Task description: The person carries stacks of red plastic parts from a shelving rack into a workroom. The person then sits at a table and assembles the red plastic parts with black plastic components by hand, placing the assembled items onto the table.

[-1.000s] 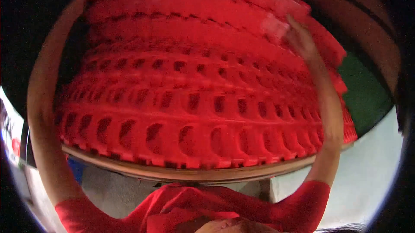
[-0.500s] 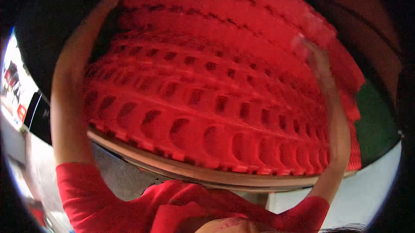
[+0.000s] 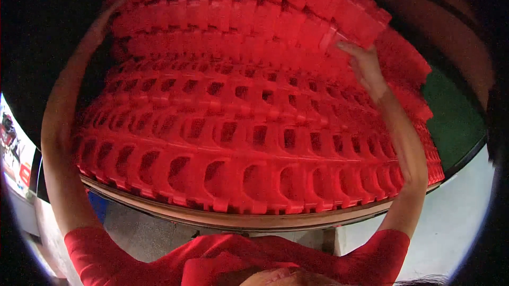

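Overlapping rows of thin red pieces [image 3: 212, 182] cover the surface before me, the near rows showing rounded and squarish cut-outs. Farther away, the upper red row [image 3: 249, 18] has a stepped edge and looks solid. My right hand [image 3: 363, 60] is at the right part of that row, fingers closed against its edge, with the thumb side toward the middle. At the row's far left end is my left hand [image 3: 112, 13], reaching up along its side. Its fingers are dim and partly lost against the red, so their grip is hidden.
A pale wooden edge [image 3: 212, 213] runs along the near side of the rows, close to my body. Dark green surface [image 3: 450, 121] shows at the right. Grey floor [image 3: 151, 233] lies below, with a blue thing [image 3: 97, 205] at the lower left.
The view has shifted, and the red rows now sit farther left in it. Both hands have moved left in the picture. My left hand has come into view at the row's end.
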Tool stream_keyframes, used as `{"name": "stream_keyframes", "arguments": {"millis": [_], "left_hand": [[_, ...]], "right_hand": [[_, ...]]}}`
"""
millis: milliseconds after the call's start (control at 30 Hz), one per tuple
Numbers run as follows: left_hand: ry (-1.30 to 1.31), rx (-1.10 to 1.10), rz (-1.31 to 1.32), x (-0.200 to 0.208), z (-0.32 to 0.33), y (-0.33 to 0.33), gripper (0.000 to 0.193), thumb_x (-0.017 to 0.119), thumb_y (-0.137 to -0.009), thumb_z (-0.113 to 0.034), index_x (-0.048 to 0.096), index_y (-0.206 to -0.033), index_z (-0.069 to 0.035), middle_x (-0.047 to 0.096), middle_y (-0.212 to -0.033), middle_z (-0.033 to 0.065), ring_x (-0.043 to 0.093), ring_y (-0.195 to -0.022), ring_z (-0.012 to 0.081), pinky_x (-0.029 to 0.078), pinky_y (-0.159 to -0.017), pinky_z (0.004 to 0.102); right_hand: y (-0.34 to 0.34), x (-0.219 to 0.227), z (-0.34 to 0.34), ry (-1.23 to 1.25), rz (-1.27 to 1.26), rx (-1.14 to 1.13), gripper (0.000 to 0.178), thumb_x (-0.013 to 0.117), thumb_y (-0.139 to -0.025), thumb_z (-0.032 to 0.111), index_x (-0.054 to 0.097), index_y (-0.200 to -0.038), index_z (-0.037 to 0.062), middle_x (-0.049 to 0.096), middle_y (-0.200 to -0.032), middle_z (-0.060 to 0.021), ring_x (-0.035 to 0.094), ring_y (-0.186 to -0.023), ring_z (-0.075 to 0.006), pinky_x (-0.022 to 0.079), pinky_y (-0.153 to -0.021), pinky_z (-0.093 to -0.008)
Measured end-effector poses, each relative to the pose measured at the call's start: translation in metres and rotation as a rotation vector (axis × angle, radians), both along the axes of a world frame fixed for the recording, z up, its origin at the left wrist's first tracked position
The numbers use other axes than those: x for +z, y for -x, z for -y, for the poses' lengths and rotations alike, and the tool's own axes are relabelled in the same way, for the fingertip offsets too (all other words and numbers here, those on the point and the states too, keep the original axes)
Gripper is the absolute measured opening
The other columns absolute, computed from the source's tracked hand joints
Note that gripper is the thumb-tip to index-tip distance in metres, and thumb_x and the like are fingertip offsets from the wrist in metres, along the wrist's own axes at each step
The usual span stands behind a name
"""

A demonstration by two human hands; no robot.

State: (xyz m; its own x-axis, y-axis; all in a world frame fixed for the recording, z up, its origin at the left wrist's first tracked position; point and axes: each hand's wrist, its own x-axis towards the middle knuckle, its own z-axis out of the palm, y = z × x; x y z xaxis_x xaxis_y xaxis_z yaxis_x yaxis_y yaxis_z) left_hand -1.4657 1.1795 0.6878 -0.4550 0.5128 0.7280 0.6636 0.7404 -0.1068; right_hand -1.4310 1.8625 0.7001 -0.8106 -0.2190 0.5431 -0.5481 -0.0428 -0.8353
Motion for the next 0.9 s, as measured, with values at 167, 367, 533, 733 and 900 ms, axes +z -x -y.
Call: {"name": "stream_keyframes", "arguments": {"millis": [167, 367, 533, 733, 900], "left_hand": [[-0.733, -0.074, 0.544, -0.006, -0.068, -0.012, 0.055, 0.045, -0.094, -0.042, 0.039, -0.144, -0.02, 0.032, -0.15, 0.0054, 0.032, -0.137, 0.025, 0.029, -0.11, 0.0426], [-0.859, -0.199, 0.529, -0.017, -0.031, -0.001, 0.062, 0.054, -0.088, -0.048, 0.043, -0.141, -0.018, 0.036, -0.148, 0.0054, 0.034, -0.135, 0.0238, 0.031, -0.109, 0.0446], [-0.859, -0.197, 0.335, -0.006, -0.081, -0.039, 0.069, 0.064, -0.083, -0.046, 0.042, -0.141, -0.016, 0.041, -0.143, 0.0068, 0.037, -0.134, 0.0222, 0.032, -0.108, 0.0418], [-1.22, -0.276, 0.432, -0.004, -0.119, -0.111, 0.066, 0.073, -0.079, -0.036, 0.049, -0.134, -0.01, 0.053, -0.132, 0.0057, 0.05, -0.121, 0.0204, 0.04, -0.102, 0.0366], [-1.136, -0.299, 0.412, -0.014, -0.11, -0.144, 0.06, 0.071, -0.081, -0.038, 0.053, -0.128, -0.006, 0.057, -0.126, 0.0052, 0.053, -0.118, 0.0192, 0.042, -0.101, 0.037]], "right_hand": [[-0.001, -0.01, -0.004, 0.079, 0.002, -0.092, 0.042, 0.065, -0.08, -0.002, 0.056, -0.12, 0.0021, 0.064, -0.111, -0.0074, 0.063, -0.098, -0.0214, 0.052, -0.088, -0.0352], [-0.017, 0.0, 0.011, 0.181, -0.084, -0.115, 0.033, 0.065, -0.079, -0.003, 0.062, -0.111, 0.0017, 0.067, -0.102, -0.0071, 0.065, -0.091, -0.0194, 0.052, -0.081, -0.0316], [-0.021, 0.017, -0.035, -0.026, -0.03, -0.264, 0.029, 0.064, -0.079, -0.003, 0.063, -0.108, 0.0002, 0.068, -0.098, -0.0074, 0.065, -0.089, -0.0188, 0.052, -0.08, -0.0305], [-0.108, 0.0, -0.031, 0.147, -0.035, -0.321, 0.04, 0.064, -0.075, -0.009, 0.058, -0.114, -0.0019, 0.066, -0.104, -0.0097, 0.063, -0.098, -0.0216, 0.05, -0.089, -0.0338], [-0.204, -0.022, -0.017, 0.113, -0.252, -0.36, 0.053, 0.063, -0.077, -0.009, 0.049, -0.128, 0.0009, 0.057, -0.123, -0.0091, 0.056, -0.111, -0.0203, 0.045, -0.098, -0.034]]}}
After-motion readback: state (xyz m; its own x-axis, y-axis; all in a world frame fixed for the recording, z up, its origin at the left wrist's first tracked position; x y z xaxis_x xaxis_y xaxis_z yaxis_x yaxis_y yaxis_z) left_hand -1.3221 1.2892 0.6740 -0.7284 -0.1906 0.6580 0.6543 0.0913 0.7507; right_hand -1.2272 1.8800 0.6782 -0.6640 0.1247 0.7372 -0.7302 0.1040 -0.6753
